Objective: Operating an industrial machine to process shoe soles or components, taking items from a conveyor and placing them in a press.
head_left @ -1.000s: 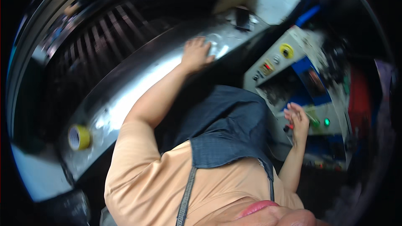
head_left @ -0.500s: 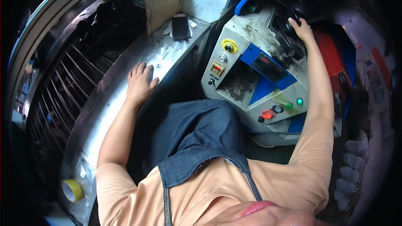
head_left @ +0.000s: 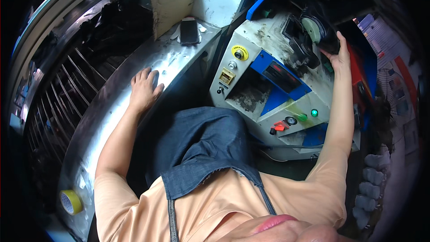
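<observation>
My left hand (head_left: 144,90) lies palm down on a shiny metal ledge (head_left: 105,107), fingers spread and holding nothing. My right hand (head_left: 339,54) is stretched out to the far right, at the head of a grey and blue machine (head_left: 251,45). Between its thumb and fingers is a black shoe-like piece (head_left: 330,40) with a pale green, oval underside (head_left: 310,29). Dark machine parts (head_left: 303,54) sit right beside the piece. Its far end fades into shadow.
A phone (head_left: 189,32) lies on white material on the ledge, and a yellow tape roll (head_left: 71,202) sits at its near end. Curved metal rods (head_left: 67,89) run along the left. Knobs and a lit green button (head_left: 314,113) face me. Grey wrapped shapes (head_left: 369,177) line the right.
The shoe-like piece with the pale green underside has come into sight at the machine head. My right hand has moved slightly right and nearer, turning upright beside it. My left hand stays on the ledge.
</observation>
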Demonstrator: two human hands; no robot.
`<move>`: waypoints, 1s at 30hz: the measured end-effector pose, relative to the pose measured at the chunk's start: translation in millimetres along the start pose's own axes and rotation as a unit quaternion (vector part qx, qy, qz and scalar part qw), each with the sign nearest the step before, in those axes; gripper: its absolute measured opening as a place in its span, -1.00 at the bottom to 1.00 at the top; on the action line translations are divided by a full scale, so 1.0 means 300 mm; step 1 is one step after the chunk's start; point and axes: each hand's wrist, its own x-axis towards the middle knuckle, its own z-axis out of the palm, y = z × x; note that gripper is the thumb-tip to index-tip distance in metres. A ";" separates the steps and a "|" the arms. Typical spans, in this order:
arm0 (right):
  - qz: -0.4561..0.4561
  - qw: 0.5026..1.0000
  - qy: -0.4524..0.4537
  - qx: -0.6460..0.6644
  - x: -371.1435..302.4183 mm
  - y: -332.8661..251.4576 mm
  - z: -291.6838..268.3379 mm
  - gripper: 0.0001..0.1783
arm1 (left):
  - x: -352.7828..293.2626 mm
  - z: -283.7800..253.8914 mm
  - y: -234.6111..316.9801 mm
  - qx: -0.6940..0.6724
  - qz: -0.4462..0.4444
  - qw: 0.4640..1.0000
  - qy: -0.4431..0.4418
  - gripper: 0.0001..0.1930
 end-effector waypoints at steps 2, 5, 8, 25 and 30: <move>-0.047 0.993 -0.106 0.001 -0.141 -0.016 0.028 -0.35 | -0.017 -0.004 -0.035 -0.012 -0.012 1.000 -0.011 -0.35; -0.014 0.978 -0.185 0.100 -0.345 0.014 0.106 -0.40 | -0.012 -0.053 0.033 -0.306 -0.082 0.945 -0.079 -0.03; 0.038 0.947 -0.259 0.186 -0.587 0.130 0.291 -0.42 | -0.057 -0.176 0.309 -0.587 0.046 0.803 -0.096 0.09; -0.132 0.728 -0.663 -0.115 -0.927 0.585 0.744 -0.17 | -0.563 -0.609 -0.560 -0.646 -0.240 0.601 0.404 -0.83; -0.075 0.754 -0.639 -0.132 -0.861 0.632 0.728 -0.26 | -0.677 -0.706 -0.927 -0.430 -0.404 0.672 0.448 -0.65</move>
